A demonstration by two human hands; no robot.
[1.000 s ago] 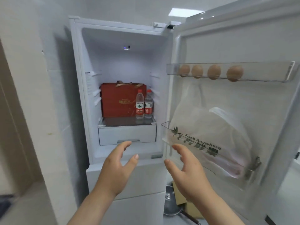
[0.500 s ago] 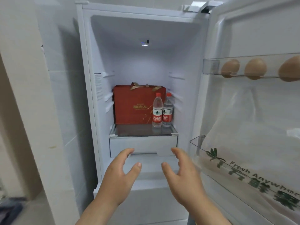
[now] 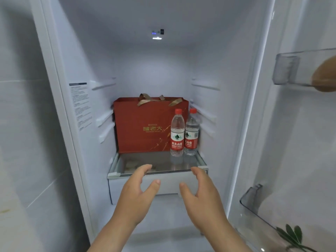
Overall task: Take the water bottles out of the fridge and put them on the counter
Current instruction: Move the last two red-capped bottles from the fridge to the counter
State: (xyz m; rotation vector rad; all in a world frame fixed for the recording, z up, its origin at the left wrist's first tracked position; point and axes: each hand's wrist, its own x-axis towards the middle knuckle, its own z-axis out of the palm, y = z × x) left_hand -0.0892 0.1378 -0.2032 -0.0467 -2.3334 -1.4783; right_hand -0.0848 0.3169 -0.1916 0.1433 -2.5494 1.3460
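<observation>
Two clear water bottles with red caps and red labels stand upright on the glass shelf point(image 3: 138, 160) inside the open fridge. The front bottle point(image 3: 177, 132) is left of the rear bottle point(image 3: 191, 132), and the two touch. My left hand point(image 3: 136, 195) and my right hand point(image 3: 203, 195) reach forward side by side below the shelf's front edge. Both are empty, with fingers spread and slightly curved, and both are well short of the bottles.
A red gift bag point(image 3: 143, 127) with gold handles stands behind and left of the bottles. A white drawer point(image 3: 167, 186) sits under the shelf. The open door on the right carries a clear egg rack point(image 3: 291, 70) and a lower bin point(image 3: 254, 200).
The view has moved closer to the fridge interior. Both hands have travelled forward and up toward the shelf, staying empty and spread.
</observation>
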